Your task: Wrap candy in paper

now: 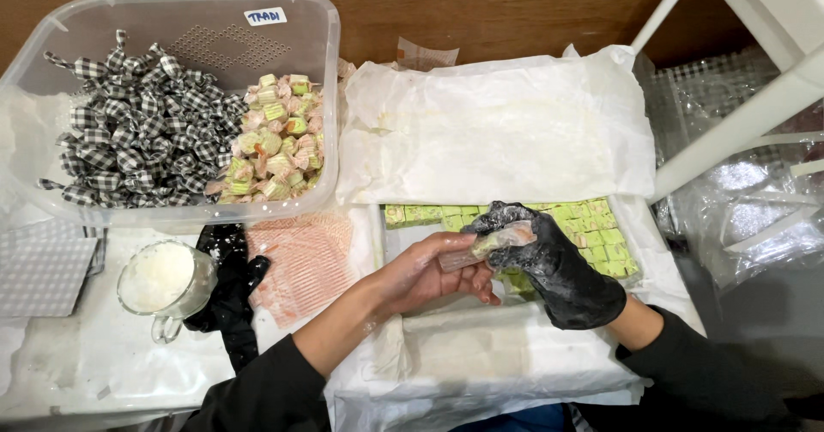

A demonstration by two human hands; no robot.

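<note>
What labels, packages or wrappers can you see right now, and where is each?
Label: small white rectangle, dark handwriting, on the clear tub's far wall.
Checked wrapped sweets: black-and-white twists, tub's left side.
Clear-wrapped sweets: green and pink, tub's right side.
Clear wrapper: between left hand and gloved right hand.

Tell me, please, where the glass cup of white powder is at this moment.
In the head view, the glass cup of white powder stands at lower left, just below the clear plastic tub and beside the spare black glove.

Brown wooden surface [481, 7] at twelve o'clock; white frame legs [730, 131] at two; soft, even light.
</note>
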